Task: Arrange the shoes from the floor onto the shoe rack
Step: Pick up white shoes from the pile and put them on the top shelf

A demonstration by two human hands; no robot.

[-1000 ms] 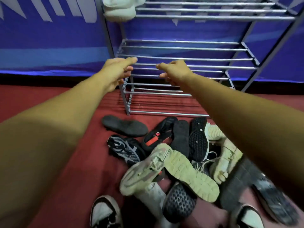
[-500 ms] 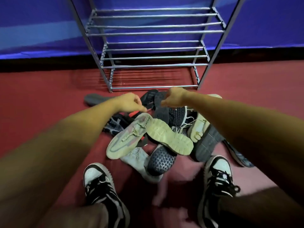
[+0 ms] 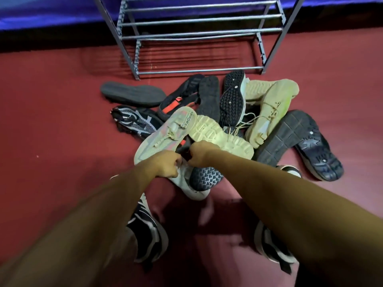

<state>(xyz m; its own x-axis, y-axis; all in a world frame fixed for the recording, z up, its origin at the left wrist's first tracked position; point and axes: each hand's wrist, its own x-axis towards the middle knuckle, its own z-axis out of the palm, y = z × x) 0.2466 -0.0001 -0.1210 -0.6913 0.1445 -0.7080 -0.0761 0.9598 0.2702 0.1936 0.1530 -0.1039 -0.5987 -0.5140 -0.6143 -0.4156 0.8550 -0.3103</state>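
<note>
Nearest, down at the bottom edge: two feet in black-and-white sneakers, left one and right one, set apart on the red floor. Just past them, both bare arms stretched forward and meeting at the near side of the shoe pile. Left hand with knuckles up and fingers curled in, touching the edge of a white shoe; grip hidden, so cannot tell if pinched. Right hand also curled, reaching into a dark gap beside a dark blue sole; cannot tell what is held, if anything. Right behind the hands, a pale sneaker with a heel tab showing letters like "PROREN", and a cream sole turned up. Farther on, more shoes all heaped on the floor: a studded black sole, beige sneakers, a sandal with an orange strap, a flat black sole lying alone at the left edge. Wide stretches of red floor left and right of the pile. Behind, only a thin strip of floor between the pile and the shoe rack. Last, a blue wall.
</note>
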